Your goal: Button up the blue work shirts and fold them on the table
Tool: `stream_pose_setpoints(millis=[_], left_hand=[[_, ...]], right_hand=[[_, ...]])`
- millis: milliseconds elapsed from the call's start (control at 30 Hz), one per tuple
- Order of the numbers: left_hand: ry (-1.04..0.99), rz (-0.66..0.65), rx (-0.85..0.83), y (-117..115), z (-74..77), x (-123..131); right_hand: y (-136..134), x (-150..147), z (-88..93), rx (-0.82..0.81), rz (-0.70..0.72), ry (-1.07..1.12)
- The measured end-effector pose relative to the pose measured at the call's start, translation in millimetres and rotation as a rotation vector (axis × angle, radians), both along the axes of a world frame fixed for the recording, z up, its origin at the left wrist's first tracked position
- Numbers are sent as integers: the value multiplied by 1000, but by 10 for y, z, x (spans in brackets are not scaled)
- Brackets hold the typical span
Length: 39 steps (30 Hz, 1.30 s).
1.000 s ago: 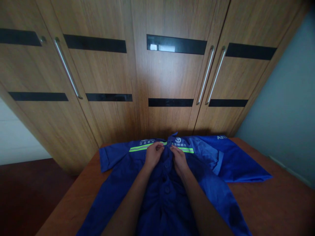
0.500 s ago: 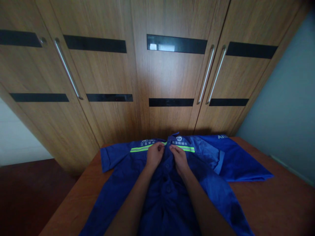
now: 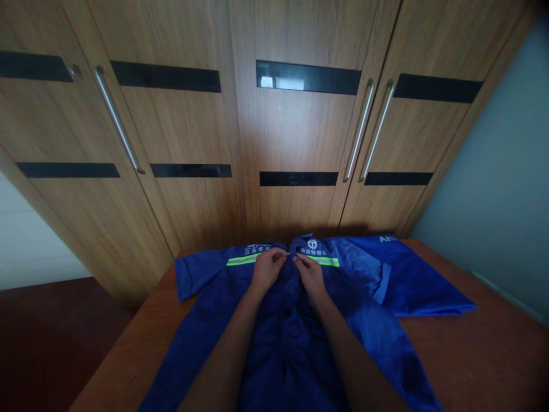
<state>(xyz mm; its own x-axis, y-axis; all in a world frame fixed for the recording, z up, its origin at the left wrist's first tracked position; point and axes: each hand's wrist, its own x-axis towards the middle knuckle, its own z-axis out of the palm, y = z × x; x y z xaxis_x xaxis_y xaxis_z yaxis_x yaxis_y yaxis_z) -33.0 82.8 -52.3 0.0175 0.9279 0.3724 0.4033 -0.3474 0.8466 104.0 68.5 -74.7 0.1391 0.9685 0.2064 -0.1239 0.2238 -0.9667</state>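
Observation:
A blue short-sleeved work shirt (image 3: 218,312) lies spread face up, its collar end toward the wardrobe. White lettering and a yellow-green reflective stripe cross its chest. At the upper front placket, my left hand (image 3: 269,270) pinches the shirt's edge from the left. Opposite it, my right hand (image 3: 309,274) pinches the placket from the right, with the fingertips of both hands close together. Whatever small part sits between the fingertips is hidden. Below the hands, dark buttons (image 3: 294,330) show down the shirt's front.
The shirt rests on a reddish-brown wooden table (image 3: 467,355). A folded brighter blue cloth (image 3: 424,286) with white letters lies partly under the right sleeve. Behind the table rises a wooden wardrobe (image 3: 295,131) with metal handles. A pale wall (image 3: 497,194) stands at right.
Both hands have shifted very slightly at the placket, and the fingertips are a little closer together. The grip and the rest of the shirt look nearly the same.

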Motion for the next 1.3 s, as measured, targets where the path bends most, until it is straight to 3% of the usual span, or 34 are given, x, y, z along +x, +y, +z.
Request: stream_pose_setpoints(millis=[533,733,1033,1300], left_hand=[[63,14,-42,-69,84,119],[-130,70,-117,-43,42,133],[-473,102,-238,-13,-24,146],[-702,88,-440,-43,-59,137]], right_hand=[[-28,-84,-82,65,-7,-457],[-83,-133,-44,140,-51,-707],[-119,-129,19,201,-1,-496],[-105,-79,24,195,-118,-687]])
